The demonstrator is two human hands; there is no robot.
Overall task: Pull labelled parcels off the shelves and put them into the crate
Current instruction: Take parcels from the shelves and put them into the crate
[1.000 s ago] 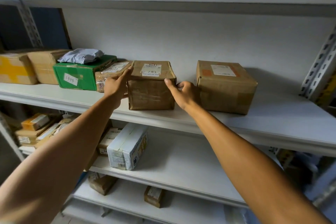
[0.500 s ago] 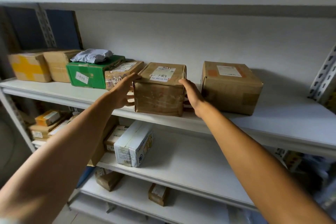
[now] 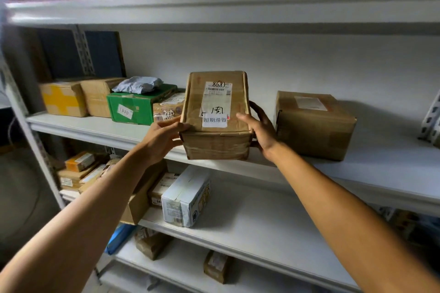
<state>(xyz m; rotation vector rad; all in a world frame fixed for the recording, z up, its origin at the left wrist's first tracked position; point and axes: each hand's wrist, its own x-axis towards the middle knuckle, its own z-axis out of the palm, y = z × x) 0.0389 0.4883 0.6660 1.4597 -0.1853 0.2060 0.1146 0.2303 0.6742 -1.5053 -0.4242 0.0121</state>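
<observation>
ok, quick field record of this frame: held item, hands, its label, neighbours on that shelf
held: brown labelled parcel, tilted up at the shelf front edge
left hand: grips parcel's left side
right hand: grips parcel's right side
label: white, handwritten digits on top, printed sticker below
right neighbour: brown box, apart from parcel
left neighbours: green box with grey bag on top, small taped parcel
crate: not in view
</observation>
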